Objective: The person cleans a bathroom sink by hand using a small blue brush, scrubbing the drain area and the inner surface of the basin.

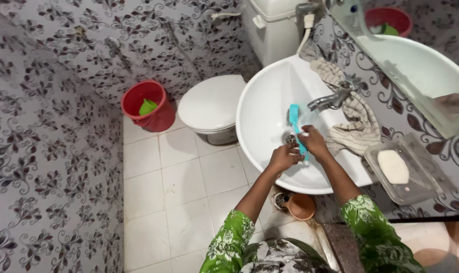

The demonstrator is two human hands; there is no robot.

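Head view, frame centre: right hand (314,142) has its fingers closed round a teal brush (296,129), angled into the white basin (262,108) over the drain; left hand (285,157), fingers curled, rests empty on the bowl's near slope, apparently steadying

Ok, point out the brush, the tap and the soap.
brush (293,114), head view, on its blue head
tap (332,99), head view, on the metal spout
soap (393,166), head view, middle of the white bar
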